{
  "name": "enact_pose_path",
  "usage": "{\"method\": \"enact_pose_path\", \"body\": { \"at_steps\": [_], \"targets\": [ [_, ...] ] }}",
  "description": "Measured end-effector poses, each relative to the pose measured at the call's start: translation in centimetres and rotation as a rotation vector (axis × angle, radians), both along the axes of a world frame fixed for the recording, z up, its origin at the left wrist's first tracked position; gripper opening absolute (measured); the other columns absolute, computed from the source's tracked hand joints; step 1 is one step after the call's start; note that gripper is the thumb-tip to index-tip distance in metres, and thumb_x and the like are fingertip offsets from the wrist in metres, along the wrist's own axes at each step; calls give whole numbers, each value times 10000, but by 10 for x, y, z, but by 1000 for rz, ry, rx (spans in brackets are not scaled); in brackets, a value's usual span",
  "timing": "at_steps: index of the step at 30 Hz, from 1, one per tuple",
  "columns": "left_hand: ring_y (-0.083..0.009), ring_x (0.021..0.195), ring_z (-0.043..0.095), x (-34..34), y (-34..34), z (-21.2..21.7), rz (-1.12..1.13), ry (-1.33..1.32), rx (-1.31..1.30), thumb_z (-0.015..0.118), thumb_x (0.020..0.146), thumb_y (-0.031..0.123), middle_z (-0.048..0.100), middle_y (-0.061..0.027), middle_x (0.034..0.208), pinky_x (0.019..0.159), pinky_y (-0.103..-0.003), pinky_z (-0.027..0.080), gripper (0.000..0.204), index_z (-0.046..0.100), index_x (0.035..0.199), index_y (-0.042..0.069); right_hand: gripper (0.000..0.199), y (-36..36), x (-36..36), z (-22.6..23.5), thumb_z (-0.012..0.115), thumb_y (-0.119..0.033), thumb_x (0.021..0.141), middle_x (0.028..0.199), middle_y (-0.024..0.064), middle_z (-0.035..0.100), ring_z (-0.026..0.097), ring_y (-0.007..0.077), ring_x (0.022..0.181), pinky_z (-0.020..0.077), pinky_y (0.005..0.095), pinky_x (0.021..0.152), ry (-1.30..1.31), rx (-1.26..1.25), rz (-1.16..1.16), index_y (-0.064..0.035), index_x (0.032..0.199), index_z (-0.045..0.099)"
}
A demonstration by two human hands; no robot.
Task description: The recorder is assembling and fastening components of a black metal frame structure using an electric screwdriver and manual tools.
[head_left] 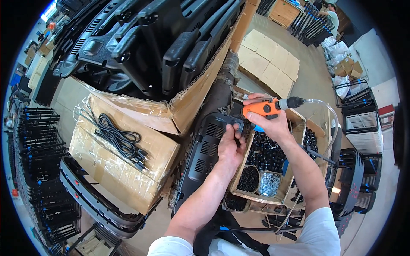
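Note:
My right hand is wrapped round an orange air screwdriver, with a clear hose running from its black rear fitting. The tool lies nearly level, its front end just above the far right end of a black vented plastic panel. At that same end, my left hand grips the panel's corner between thumb and fingers. What the tool's tip touches is hidden. Under my right forearm sits a parts box holding black plastic pieces, small black screws and silver screws.
A big carton of black plastic housings rises at the far left. Nearer, a coiled black cable lies on a closed carton. Black frames stand stacked at left. Flattened cardboard lies beyond; another person is far right.

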State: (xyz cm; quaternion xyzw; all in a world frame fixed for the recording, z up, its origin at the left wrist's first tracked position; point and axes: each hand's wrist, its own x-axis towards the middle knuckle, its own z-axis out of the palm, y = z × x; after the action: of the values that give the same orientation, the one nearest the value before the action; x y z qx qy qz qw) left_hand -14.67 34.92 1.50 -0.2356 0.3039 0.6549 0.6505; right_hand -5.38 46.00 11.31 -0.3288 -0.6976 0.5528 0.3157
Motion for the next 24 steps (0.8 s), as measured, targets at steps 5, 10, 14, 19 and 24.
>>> {"method": "enact_pose_path", "body": {
  "at_steps": [5,10,14,19,24],
  "targets": [
    [-131,686,529,6,-36,-13,-77,139,-45,555,1100,382,568,26,785,619,-274,462,308,693,1096,107,457,8,-23,-10,837,-48,841,1200,106,731,663,193,1169,533,367,1034,5,-26,47,2,1255,651],
    [-148,765,578,6,-48,-14,-61,110,-28,531,1116,309,644,-18,920,690,-291,521,285,680,1149,69,490,12,-32,-24,848,-15,806,1171,111,729,688,181,1117,567,342,991,-32,3,74,9,1252,647],
    [-145,813,609,3,-56,-14,-66,104,58,527,1118,229,679,-31,983,704,-283,524,259,663,1259,61,445,12,-36,-29,843,-14,800,1147,93,722,687,177,1102,561,337,984,-37,22,96,3,1204,656],
    [-131,808,630,-5,-58,-15,-61,112,89,561,1103,200,712,-26,1021,697,-272,531,247,665,1272,53,341,11,-40,-30,839,-58,800,1113,77,722,687,174,1058,553,327,958,-139,115,124,-3,1101,690],
    [-129,772,626,-9,-57,-12,-45,63,54,605,1083,274,712,-13,968,682,-269,527,246,688,1192,70,350,11,-41,-25,841,-55,795,1112,83,726,689,175,1051,558,331,953,-114,57,126,-2,1105,686]
  ]
}}
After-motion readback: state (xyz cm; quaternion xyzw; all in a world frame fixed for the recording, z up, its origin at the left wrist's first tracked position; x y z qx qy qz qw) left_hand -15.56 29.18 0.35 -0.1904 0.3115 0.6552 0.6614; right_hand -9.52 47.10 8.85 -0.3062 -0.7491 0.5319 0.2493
